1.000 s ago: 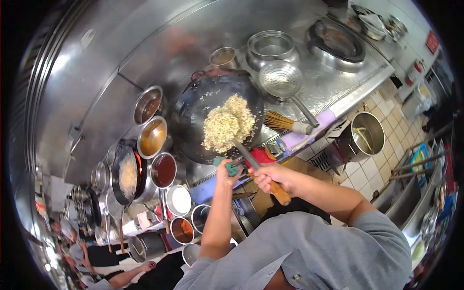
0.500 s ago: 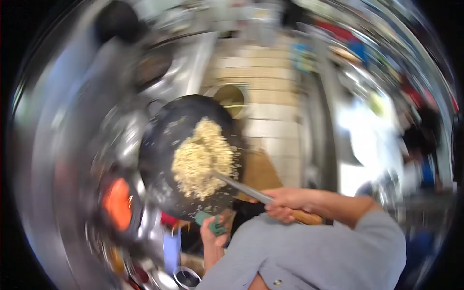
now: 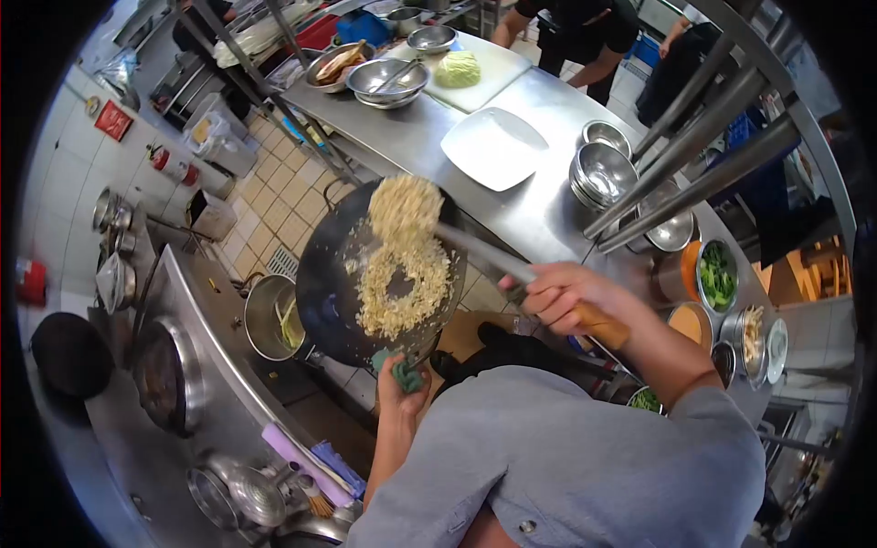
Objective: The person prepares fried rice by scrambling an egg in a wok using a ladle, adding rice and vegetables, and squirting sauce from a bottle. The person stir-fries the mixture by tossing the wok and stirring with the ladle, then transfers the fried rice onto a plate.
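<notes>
My left hand (image 3: 393, 395) is closed round a folded green cloth (image 3: 400, 372) at the near edge of a black wok (image 3: 322, 288), which it holds up over the floor. Fried rice (image 3: 388, 306) lies in the wok, with a gap in its middle. In my right hand (image 3: 559, 290) is a long-handled ladle (image 3: 486, 249) with a wooden grip. Its bowl is heaped with rice and raised over the wok's far side; the rice hides the bowl. A white square plate (image 3: 493, 151) sits on the steel counter beyond the wok.
The steel counter (image 3: 539, 205) carries metal bowls (image 3: 606, 169), a cut cabbage (image 3: 458, 69) and green vegetables (image 3: 717, 274). Left are a pot (image 3: 271, 315) and the stove (image 3: 219, 301). Metal posts (image 3: 703, 173) rise at right. Other people (image 3: 585, 36) stand behind the counter.
The view has swung from the stove side toward the counter, and the wok has come round with me. The ladle, earlier down in the rice, is now lifted with a heap of it.
</notes>
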Demonstrator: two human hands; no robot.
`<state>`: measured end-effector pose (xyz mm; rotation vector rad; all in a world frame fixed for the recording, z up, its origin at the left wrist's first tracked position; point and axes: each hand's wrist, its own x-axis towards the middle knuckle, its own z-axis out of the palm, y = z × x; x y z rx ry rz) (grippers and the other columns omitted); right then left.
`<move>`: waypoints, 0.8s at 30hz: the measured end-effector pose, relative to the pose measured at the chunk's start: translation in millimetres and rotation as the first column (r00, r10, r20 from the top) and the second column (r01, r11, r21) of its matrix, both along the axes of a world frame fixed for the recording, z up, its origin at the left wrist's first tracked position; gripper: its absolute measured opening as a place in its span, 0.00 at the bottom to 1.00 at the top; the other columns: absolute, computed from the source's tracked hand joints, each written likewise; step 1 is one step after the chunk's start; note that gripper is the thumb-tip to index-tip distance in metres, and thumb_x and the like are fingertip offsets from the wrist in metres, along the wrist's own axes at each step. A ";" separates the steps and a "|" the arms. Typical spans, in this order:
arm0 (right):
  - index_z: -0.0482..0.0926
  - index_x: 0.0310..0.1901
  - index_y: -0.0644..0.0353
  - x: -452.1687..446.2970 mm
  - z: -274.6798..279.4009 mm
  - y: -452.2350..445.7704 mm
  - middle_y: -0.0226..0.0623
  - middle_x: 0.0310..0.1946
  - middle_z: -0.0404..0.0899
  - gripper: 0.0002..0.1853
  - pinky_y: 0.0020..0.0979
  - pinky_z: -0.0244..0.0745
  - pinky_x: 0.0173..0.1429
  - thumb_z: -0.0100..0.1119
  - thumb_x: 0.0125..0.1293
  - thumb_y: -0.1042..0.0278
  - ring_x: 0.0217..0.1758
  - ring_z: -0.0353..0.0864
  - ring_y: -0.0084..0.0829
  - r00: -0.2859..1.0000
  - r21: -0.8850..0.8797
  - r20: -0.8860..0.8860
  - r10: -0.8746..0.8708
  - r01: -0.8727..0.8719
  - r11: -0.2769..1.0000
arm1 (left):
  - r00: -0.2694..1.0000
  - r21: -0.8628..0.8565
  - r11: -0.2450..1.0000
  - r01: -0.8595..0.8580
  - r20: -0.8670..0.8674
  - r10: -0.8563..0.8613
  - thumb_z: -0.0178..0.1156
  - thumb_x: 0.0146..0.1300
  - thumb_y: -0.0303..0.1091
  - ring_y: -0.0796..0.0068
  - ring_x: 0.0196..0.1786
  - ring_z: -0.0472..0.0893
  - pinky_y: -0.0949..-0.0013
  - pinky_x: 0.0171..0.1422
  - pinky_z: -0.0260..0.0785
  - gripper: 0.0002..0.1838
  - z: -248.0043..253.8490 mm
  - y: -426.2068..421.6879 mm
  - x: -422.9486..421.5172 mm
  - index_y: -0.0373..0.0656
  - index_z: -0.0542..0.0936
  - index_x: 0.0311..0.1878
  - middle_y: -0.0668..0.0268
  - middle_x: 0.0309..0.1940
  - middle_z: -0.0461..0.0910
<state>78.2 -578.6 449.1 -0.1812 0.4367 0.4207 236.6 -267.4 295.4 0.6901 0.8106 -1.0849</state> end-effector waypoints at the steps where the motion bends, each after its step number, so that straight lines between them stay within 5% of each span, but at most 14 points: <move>1: 0.68 0.59 0.55 -7.8 15.2 -5.9 0.18 0.23 0.61 0.15 0.19 0.59 0.20 0.46 0.72 0.71 0.17 0.61 0.09 0.999 -0.069 0.004 -0.050 0.051 0.996 | 0.999 0.042 0.999 0.034 0.023 -0.035 0.58 0.59 0.36 0.68 0.30 0.78 0.66 0.34 0.71 0.06 9.3 -6.7 4.1 0.45 0.76 0.37 0.65 0.29 0.79; 4: 0.67 0.60 0.55 -20.3 56.4 -14.1 0.19 0.23 0.62 0.17 0.19 0.59 0.19 0.47 0.71 0.72 0.17 0.61 0.09 0.990 -0.538 0.014 -0.142 0.127 0.833 | 0.987 0.053 0.991 0.123 0.102 -0.128 0.58 0.58 0.36 0.67 0.31 0.78 0.66 0.35 0.71 0.07 6.2 -17.4 20.1 0.45 0.76 0.36 0.64 0.29 0.79; 6: 0.67 0.58 0.56 -15.6 63.5 -11.1 0.21 0.23 0.64 0.16 0.20 0.60 0.19 0.48 0.70 0.72 0.16 0.61 0.11 0.981 -0.652 -0.030 -0.192 0.127 0.748 | 0.979 0.060 0.986 0.155 0.124 -0.161 0.59 0.58 0.36 0.66 0.31 0.78 0.66 0.35 0.71 0.07 13.9 -24.6 29.2 0.44 0.75 0.36 0.63 0.29 0.79; 8: 0.67 0.57 0.56 -6.8 53.6 -6.7 0.23 0.22 0.64 0.15 0.22 0.61 0.18 0.48 0.70 0.71 0.16 0.62 0.13 0.955 -0.915 -0.104 -0.278 0.018 0.404 | 0.976 0.068 0.980 0.185 0.100 -0.191 0.59 0.58 0.36 0.67 0.31 0.78 0.67 0.34 0.71 0.07 12.9 -22.8 38.8 0.44 0.75 0.36 0.63 0.29 0.79; 9: 0.67 0.54 0.56 -3.3 40.3 -8.8 0.25 0.22 0.65 0.14 0.24 0.63 0.18 0.50 0.69 0.69 0.17 0.66 0.16 0.956 -0.964 -0.145 -0.256 -0.077 0.255 | 0.971 0.055 0.978 0.203 0.115 -0.208 0.59 0.58 0.36 0.67 0.30 0.78 0.67 0.34 0.71 0.07 12.9 -19.4 41.5 0.44 0.75 0.36 0.63 0.29 0.79; 10: 0.67 0.54 0.56 -0.5 18.4 -14.3 0.25 0.22 0.65 0.14 0.24 0.63 0.18 0.50 0.69 0.69 0.17 0.66 0.16 0.954 -0.964 -0.149 -0.261 -0.081 0.254 | 0.971 0.052 0.977 0.208 0.110 -0.212 0.59 0.58 0.36 0.67 0.30 0.78 0.67 0.34 0.71 0.07 12.9 -14.8 43.4 0.44 0.75 0.36 0.63 0.29 0.79; 12: 0.66 0.58 0.58 4.2 -33.4 -26.6 0.35 0.24 0.73 0.19 0.33 0.71 0.24 0.52 0.67 0.67 0.20 0.76 0.27 0.957 -0.976 -0.206 -0.202 -0.217 -0.031 | 0.975 0.057 0.980 0.191 0.108 -0.196 0.59 0.58 0.36 0.68 0.30 0.78 0.67 0.33 0.71 0.07 12.8 -5.4 45.8 0.44 0.76 0.36 0.64 0.28 0.79; 13: 0.66 0.58 0.58 5.1 -57.7 -26.6 0.35 0.24 0.73 0.19 0.33 0.71 0.24 0.52 0.67 0.67 0.20 0.76 0.27 0.956 -0.975 -0.211 -0.203 -0.221 -0.030 | 0.977 0.082 0.980 0.181 0.102 -0.189 0.58 0.58 0.36 0.69 0.29 0.78 0.67 0.33 0.71 0.06 13.1 -1.0 46.5 0.45 0.76 0.35 0.65 0.27 0.79; 15: 0.63 0.63 0.62 15.5 -84.0 -27.4 0.49 0.28 0.79 0.26 0.41 0.76 0.33 0.54 0.66 0.65 0.25 0.82 0.39 0.940 -0.828 -0.192 -0.281 -0.309 -0.467 | 0.984 0.046 0.987 0.155 0.082 -0.159 0.58 0.58 0.36 0.69 0.29 0.79 0.67 0.33 0.71 0.06 3.2 7.4 50.6 0.45 0.76 0.35 0.66 0.27 0.79; 18: 0.60 0.67 0.61 25.8 -92.2 10.3 0.56 0.32 0.80 0.29 0.46 0.77 0.42 0.54 0.67 0.64 0.29 0.84 0.47 0.948 -0.863 -0.010 -0.318 -0.169 -0.476 | 0.995 -0.015 0.996 0.093 0.024 -0.093 0.58 0.59 0.36 0.69 0.28 0.79 0.69 0.31 0.72 0.06 -17.7 17.7 60.0 0.45 0.76 0.34 0.64 0.27 0.79; 20: 0.67 0.56 0.55 35.7 -101.3 46.4 0.32 0.20 0.73 0.14 0.34 0.69 0.21 0.47 0.76 0.58 0.17 0.73 0.27 0.943 -0.997 0.062 -0.328 0.073 0.023 | 0.998 -0.054 0.997 0.057 -0.012 -0.057 0.58 0.58 0.37 0.68 0.28 0.79 0.70 0.29 0.72 0.07 -29.6 15.6 73.3 0.44 0.76 0.33 0.63 0.26 0.79; 21: 0.67 0.47 0.55 45.0 -112.3 71.6 0.25 0.18 0.66 0.12 0.27 0.62 0.15 0.45 0.78 0.55 0.14 0.65 0.19 0.927 -0.981 0.027 -0.375 0.097 0.168 | 0.998 -0.047 0.997 0.059 -0.020 -0.060 0.57 0.59 0.37 0.69 0.29 0.79 0.69 0.30 0.71 0.06 -33.5 13.6 82.9 0.45 0.76 0.33 0.65 0.26 0.78; 23: 0.69 0.40 0.56 46.4 -161.5 121.9 0.27 0.18 0.66 0.16 0.29 0.64 0.16 0.43 0.78 0.52 0.13 0.65 0.21 0.957 -0.970 0.019 -0.290 0.088 0.228 | 0.999 -0.017 0.999 0.037 -0.033 -0.038 0.56 0.60 0.37 0.69 0.30 0.80 0.66 0.31 0.71 0.05 -32.4 0.0 100.0 0.48 0.76 0.33 0.66 0.26 0.78; 24: 0.71 0.39 0.58 47.7 -187.2 141.6 0.33 0.20 0.73 0.19 0.35 0.70 0.22 0.43 0.77 0.49 0.17 0.72 0.28 0.975 -0.977 -0.096 -0.201 -0.053 0.208 | 0.999 0.009 1.000 0.011 -0.043 -0.010 0.56 0.61 0.37 0.68 0.30 0.80 0.66 0.31 0.72 0.05 -28.1 -8.9 110.4 0.48 0.76 0.33 0.65 0.26 0.78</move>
